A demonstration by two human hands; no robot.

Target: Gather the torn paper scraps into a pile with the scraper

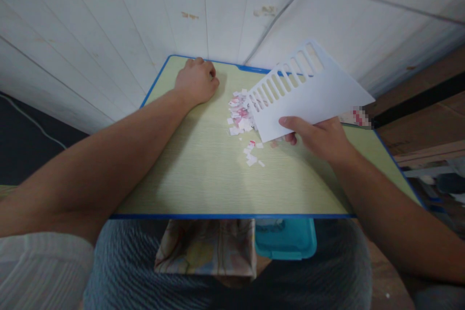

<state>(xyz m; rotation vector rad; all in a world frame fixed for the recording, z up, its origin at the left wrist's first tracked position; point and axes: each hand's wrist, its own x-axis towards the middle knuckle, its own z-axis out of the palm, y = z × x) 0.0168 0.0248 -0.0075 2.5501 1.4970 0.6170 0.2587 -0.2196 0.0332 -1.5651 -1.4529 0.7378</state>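
My right hand grips a flat white slotted sheet by its near edge, thumb on top. A row of rounded cut-outs runs along the sheet's far left side. The sheet is tilted, and its left end hangs over a heap of small white and pink paper scraps, hiding part of it. A smaller scatter of paper bits lies just nearer to me. To the left of the heap, my left hand rests on the table, its fingers curled closed; whether anything is inside them is hidden.
The pale green table has a blue rim and meets a white panelled wall with a cable. Below its front edge are a patterned fabric bin and a turquoise plastic container. Cardboard boxes stand at right.
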